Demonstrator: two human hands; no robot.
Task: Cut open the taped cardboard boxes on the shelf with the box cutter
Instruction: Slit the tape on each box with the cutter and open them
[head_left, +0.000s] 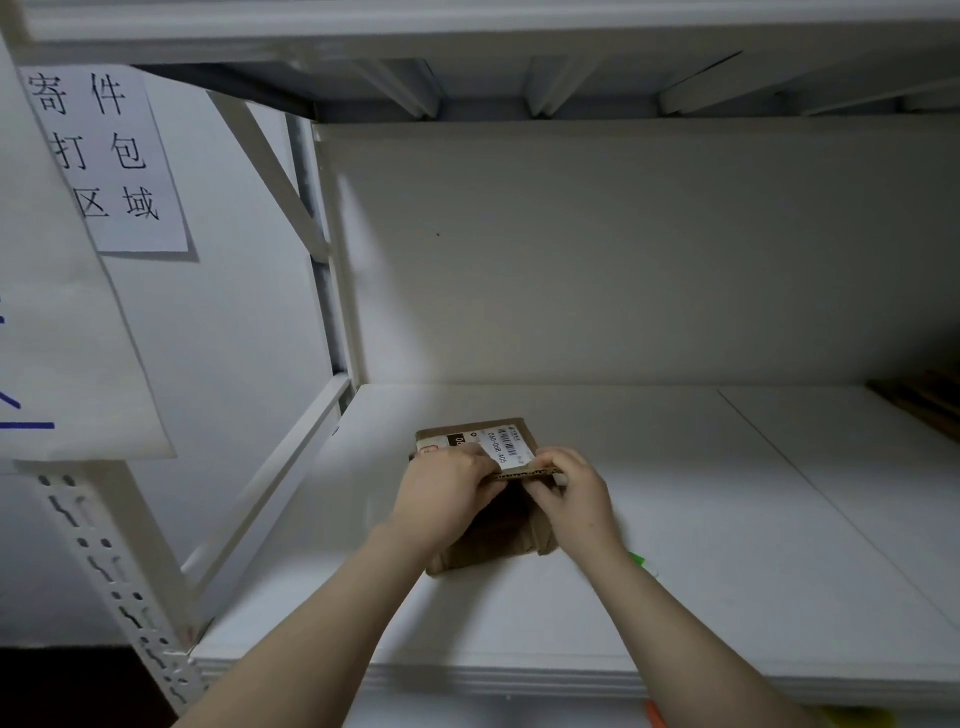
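Note:
A small brown cardboard box stands on the white shelf board, a little left of its middle. Its top flap, with a white barcode label, is raised toward the back. My left hand grips the flap's near edge on the left, fingers curled over it. My right hand pinches the same corrugated edge on the right. A small green object peeks out on the shelf behind my right forearm; I cannot tell what it is. The box's inside is dark.
A white metal shelf frame post with slotted holes rises at the left. Paper signs hang on it. The upper shelf sits close overhead. Brown cardboard lies at the far right edge. Something orange shows below the shelf's front lip.

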